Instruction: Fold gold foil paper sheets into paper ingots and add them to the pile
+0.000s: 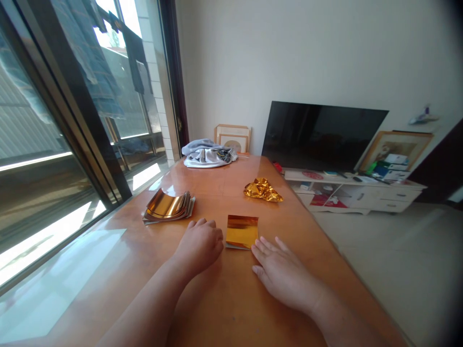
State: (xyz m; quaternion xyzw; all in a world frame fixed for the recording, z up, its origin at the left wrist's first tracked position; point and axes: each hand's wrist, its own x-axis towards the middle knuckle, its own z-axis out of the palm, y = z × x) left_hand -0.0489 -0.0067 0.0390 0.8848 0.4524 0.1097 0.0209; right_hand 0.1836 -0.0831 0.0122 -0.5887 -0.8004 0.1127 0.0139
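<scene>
Foil: my square of gold foil [242, 231] lies flat on a pale backing sheet, near the middle of the bench [213, 193].
Handling: I judge it very light, thin and easily creased, with a slick face (it would dent under a hard pinch), so I'd take it by an edge, along with its backing.
Left grip: my left grip [198, 246] rests loosely curled on the bench, empty, just beside the foil's left edge.
Right grip: my right grip [284, 274] lies flat and wide, empty, just beside the foil's lower right corner.
Around it: a curled stack of foil sheets [168, 206] lies towards the window edge, crumpled gold foil [263, 190] lies beyond the square, and a grey cloth [209, 155] sits at the far edge.
</scene>
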